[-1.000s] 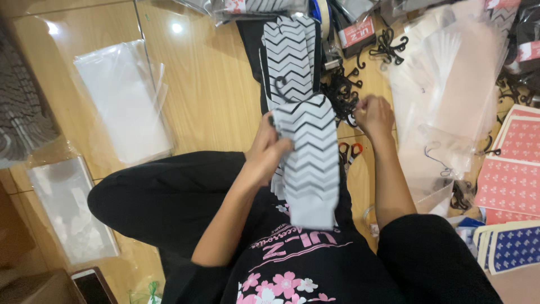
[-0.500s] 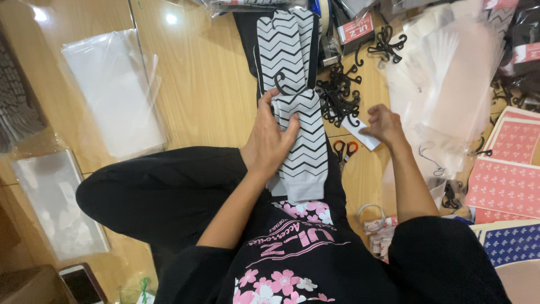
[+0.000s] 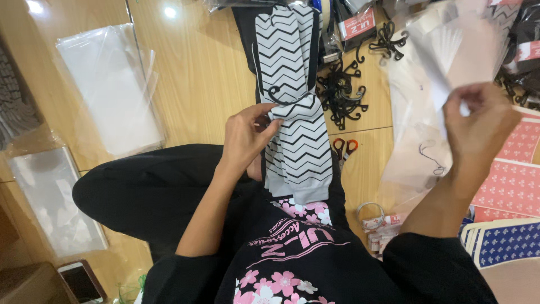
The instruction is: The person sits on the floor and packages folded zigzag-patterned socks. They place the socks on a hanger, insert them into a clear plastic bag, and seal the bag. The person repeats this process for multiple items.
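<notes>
Rising off the floor, the right hand (image 3: 478,126) now pinches a clear bag (image 3: 444,67). Left hand (image 3: 244,138) presses flat, fingers open, on the zigzag socks (image 3: 298,149).

Floor (image 3: 191,73): light wooden boards, glossy, seams running between planks.
Light: two bright ceiling-lamp reflections on the boards, near the top left.
Furniture: brown box-like corner (image 3: 22,287) at bottom left; nothing else discernible.
Walls, windows: out of view.

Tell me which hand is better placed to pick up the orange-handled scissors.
Probably the left hand: it rests on the zigzag socks right beside the scissors. The right hand is raised farther off, pinching a white sheet.
</notes>
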